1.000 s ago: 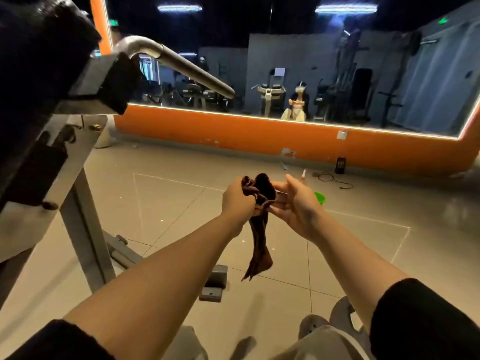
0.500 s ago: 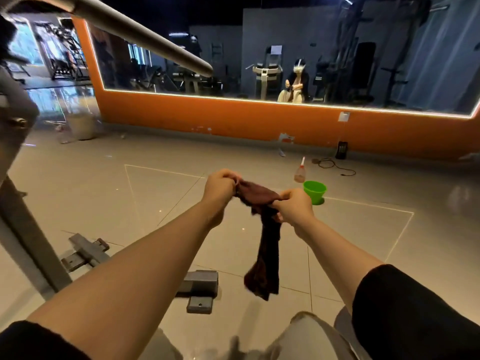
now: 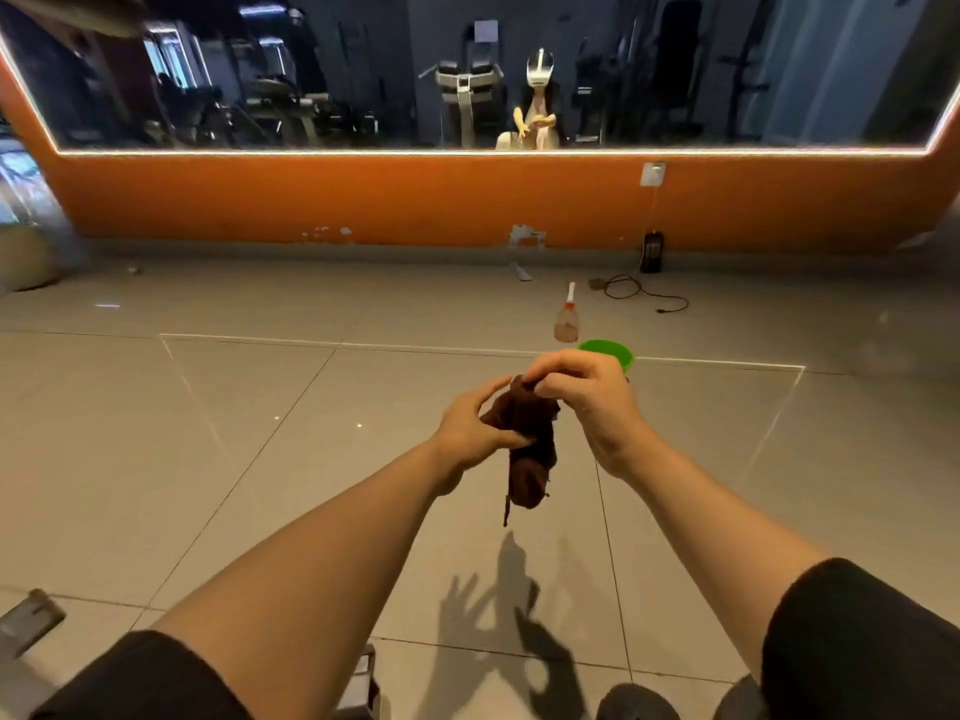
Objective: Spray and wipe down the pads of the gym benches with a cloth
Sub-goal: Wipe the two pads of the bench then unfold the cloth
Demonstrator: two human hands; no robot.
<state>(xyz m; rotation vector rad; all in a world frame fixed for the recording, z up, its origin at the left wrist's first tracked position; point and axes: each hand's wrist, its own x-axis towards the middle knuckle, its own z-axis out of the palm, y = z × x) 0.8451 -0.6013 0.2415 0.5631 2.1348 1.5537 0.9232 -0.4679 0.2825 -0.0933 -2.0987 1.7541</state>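
Observation:
A dark brown cloth (image 3: 527, 454) hangs bunched in the air between both hands, over the tiled floor. My left hand (image 3: 475, 428) grips its middle from the left side. My right hand (image 3: 589, 394) pinches the cloth's top edge from above with curled fingers. A clear spray bottle (image 3: 567, 317) with a white nozzle stands on the floor beyond my hands. No bench pad is in sight; only a grey metal frame foot (image 3: 28, 618) shows at the lower left.
A green bowl (image 3: 610, 351) sits on the floor just behind my right hand, beside the bottle. An orange wall (image 3: 363, 200) with a long mirror runs across the back. A black cable (image 3: 641, 293) and a small dark device (image 3: 652, 252) lie near the wall.
The view has swung right, so the bench frame and bar have left the picture. My hands have come closer together and gathered the cloth into a shorter bunch.

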